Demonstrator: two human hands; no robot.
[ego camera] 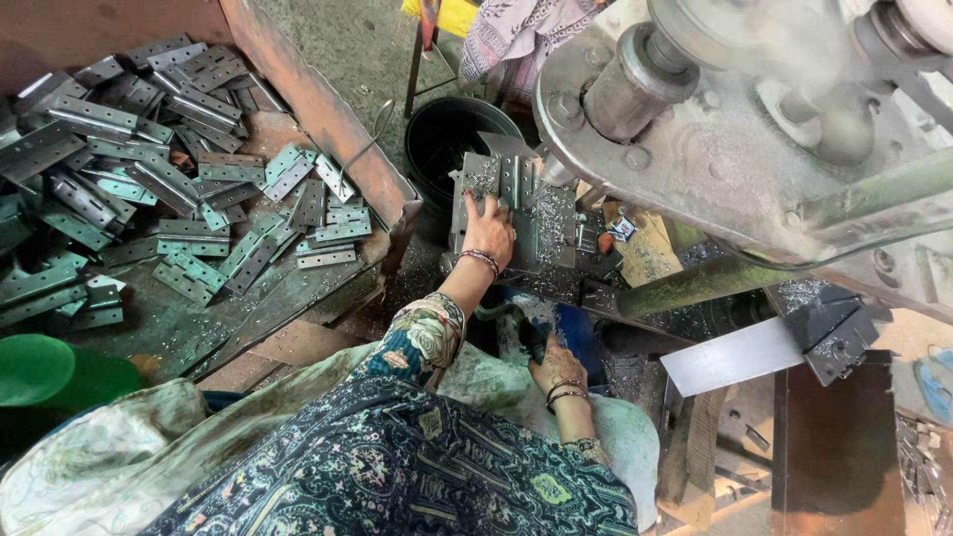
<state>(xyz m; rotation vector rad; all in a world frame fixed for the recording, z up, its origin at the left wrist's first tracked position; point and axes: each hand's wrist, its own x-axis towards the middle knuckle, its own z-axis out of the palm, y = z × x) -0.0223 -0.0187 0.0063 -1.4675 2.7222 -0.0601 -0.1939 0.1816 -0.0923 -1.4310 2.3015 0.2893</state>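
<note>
Hands at the drill press

Left hand (489, 230) lies flat, open, on a plate (511, 208) on the table's front edge; right hand (556, 365) grips a dark handle (532, 337) below.

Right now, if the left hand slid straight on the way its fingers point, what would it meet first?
The left hand lies flat on a perforated metal plate, fingers pointing up-frame. Straight on, it would probably meet the plate's raised far edge, then the black bucket; depth is unclear.

My left hand (488, 230) reaches forward, arm extended, fingers spread and pressed flat; my right hand (554, 364) sits low and close, fingers curled in a grip, bangles at both wrists
</note>
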